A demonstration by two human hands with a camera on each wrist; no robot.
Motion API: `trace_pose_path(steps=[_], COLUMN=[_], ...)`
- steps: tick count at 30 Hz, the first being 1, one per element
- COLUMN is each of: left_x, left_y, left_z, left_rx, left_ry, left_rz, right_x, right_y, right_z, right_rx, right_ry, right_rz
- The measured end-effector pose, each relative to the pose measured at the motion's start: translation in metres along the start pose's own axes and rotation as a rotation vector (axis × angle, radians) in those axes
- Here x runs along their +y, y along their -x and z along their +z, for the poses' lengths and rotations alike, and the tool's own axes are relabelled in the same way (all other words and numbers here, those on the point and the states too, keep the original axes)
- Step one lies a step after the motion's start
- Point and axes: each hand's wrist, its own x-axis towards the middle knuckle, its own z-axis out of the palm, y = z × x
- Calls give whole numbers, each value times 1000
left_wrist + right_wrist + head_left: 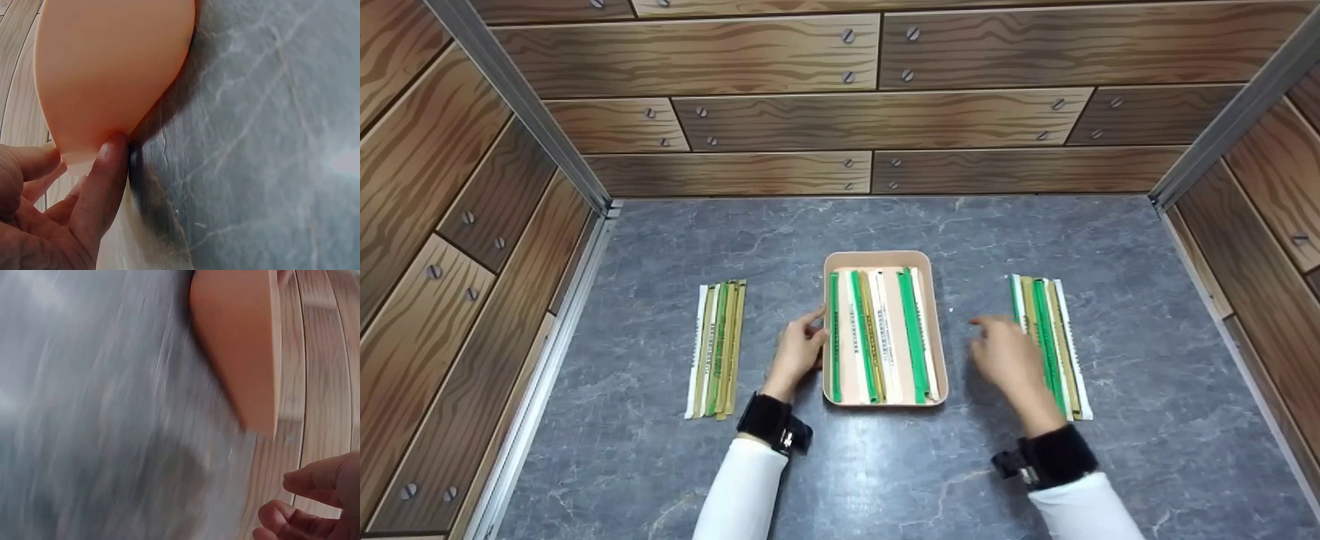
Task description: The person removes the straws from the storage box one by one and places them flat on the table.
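Observation:
A peach-coloured tray [877, 259] stands in the middle of the table, with several slim wrapped sticks [913, 337] in green, white and gold lying lengthwise in it. At its left side my left hand [797, 349] grips the tray; in the left wrist view the thumb [109, 163] presses the outer wall and a finger touches the rim. My right hand [1006, 356], blurred, hovers between the tray and a right-hand row of sticks [1061, 345]. Its fingers [281, 514] are loosely bent, apart from the tray, with nothing visible between them.
Another row of green, white and gold sticks [716, 349] lies to the left of the tray. The dark marbled tabletop [877, 472] is bounded by wood-patterned panels [780, 124] at the back and both sides, with metal strips along the corners.

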Motion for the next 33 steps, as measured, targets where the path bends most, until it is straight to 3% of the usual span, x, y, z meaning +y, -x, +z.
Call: trace_pose_path(steps=[4, 8, 13, 17, 24, 33], left_x=[0, 0, 1, 1, 0, 0], left_y=[0, 0, 0, 0, 1, 2], left_z=[0, 0, 0, 1, 0, -1], left_rx=[1, 3, 13, 12, 2, 4], left_ry=[-5, -15, -36, -34, -7, -3], left_rz=[-4, 0, 19, 16, 1, 34], right_x=[-35, -62, -75, -77, -76, -74], right_y=[0, -1, -5, -9, -14, -16], right_z=[15, 31, 49, 58, 67, 73], right_rx=[-20, -116, -269, -334, -305, -261], right_ry=[-65, -141, -57, 5, 98, 117], right_rz=[-80, -99, -13, 43, -36, -70])
